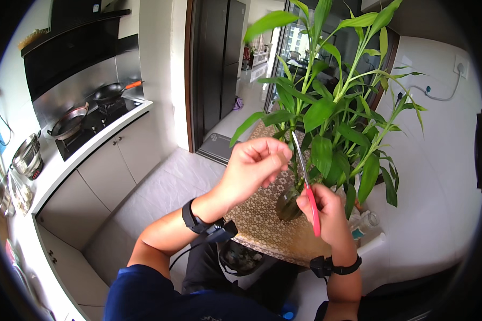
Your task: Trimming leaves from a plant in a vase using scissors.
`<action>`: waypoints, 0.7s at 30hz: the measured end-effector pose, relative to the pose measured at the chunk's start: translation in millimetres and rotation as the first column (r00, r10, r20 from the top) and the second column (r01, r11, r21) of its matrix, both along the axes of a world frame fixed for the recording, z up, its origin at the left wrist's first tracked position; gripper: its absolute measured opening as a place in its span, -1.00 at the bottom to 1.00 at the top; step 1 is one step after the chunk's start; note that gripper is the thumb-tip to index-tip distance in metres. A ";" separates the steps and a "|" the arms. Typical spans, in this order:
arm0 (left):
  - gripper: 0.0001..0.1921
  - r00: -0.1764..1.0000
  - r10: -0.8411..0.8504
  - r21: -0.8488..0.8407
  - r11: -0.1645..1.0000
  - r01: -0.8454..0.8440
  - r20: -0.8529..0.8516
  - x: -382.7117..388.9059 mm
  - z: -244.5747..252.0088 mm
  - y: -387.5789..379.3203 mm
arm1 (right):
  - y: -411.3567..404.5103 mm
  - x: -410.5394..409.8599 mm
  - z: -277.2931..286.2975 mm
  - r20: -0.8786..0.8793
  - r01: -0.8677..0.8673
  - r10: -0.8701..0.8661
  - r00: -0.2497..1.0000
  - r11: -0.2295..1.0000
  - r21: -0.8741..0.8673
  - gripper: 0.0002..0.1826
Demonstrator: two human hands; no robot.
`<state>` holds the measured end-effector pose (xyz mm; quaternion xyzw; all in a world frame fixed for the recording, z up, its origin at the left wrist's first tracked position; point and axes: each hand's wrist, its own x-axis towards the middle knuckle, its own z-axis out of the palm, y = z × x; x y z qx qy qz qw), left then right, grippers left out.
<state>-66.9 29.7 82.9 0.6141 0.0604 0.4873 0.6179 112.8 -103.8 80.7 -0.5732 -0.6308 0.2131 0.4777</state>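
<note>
In my right hand I hold a pair of scissors by the red handles. Their metal blades point up into the plant, lying close together. My left hand is raised just left of the blades, thumb against curled fingers, beside the lower stems. Whether anything sits between those fingertips is hidden. The leafy plant, which looks like lucky bamboo, rises tall before me with several green stems. Its stems stand in a dark, see-through glass vase on a table with a flower-patterned cover.
A clear plastic container lies right of the vase, near the white wall. To the left runs a counter with a gas stove and two pans. A stool is partly under the table's front edge. Behind stands a dark refrigerator.
</note>
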 end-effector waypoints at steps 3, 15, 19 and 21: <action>-0.88 0.991 -0.076 0.075 0.994 0.084 -0.107 -8.0 -30.1 -8.2 | -16.7 10.0 -33.6 -0.017 0.011 -0.012 1.000 0.998 -0.067 -0.74; -0.72 0.354 -0.468 -0.470 0.878 0.089 -0.809 -48.6 -406.8 -51.2 | -149.2 42.6 -257.0 -0.450 -0.064 -0.226 0.864 0.837 -0.544 -0.77; -0.69 0.225 -0.612 -0.592 0.791 0.156 -0.758 -66.1 -526.0 -39.1 | -193.7 33.7 -286.1 -0.654 -0.005 -0.367 0.662 0.870 -0.494 -0.83; -0.67 0.103 -0.518 -0.493 0.847 0.197 -0.849 -40.0 -508.7 -40.4 | -211.7 25.6 -269.9 -0.598 0.110 -0.488 0.636 0.824 -0.555 -0.77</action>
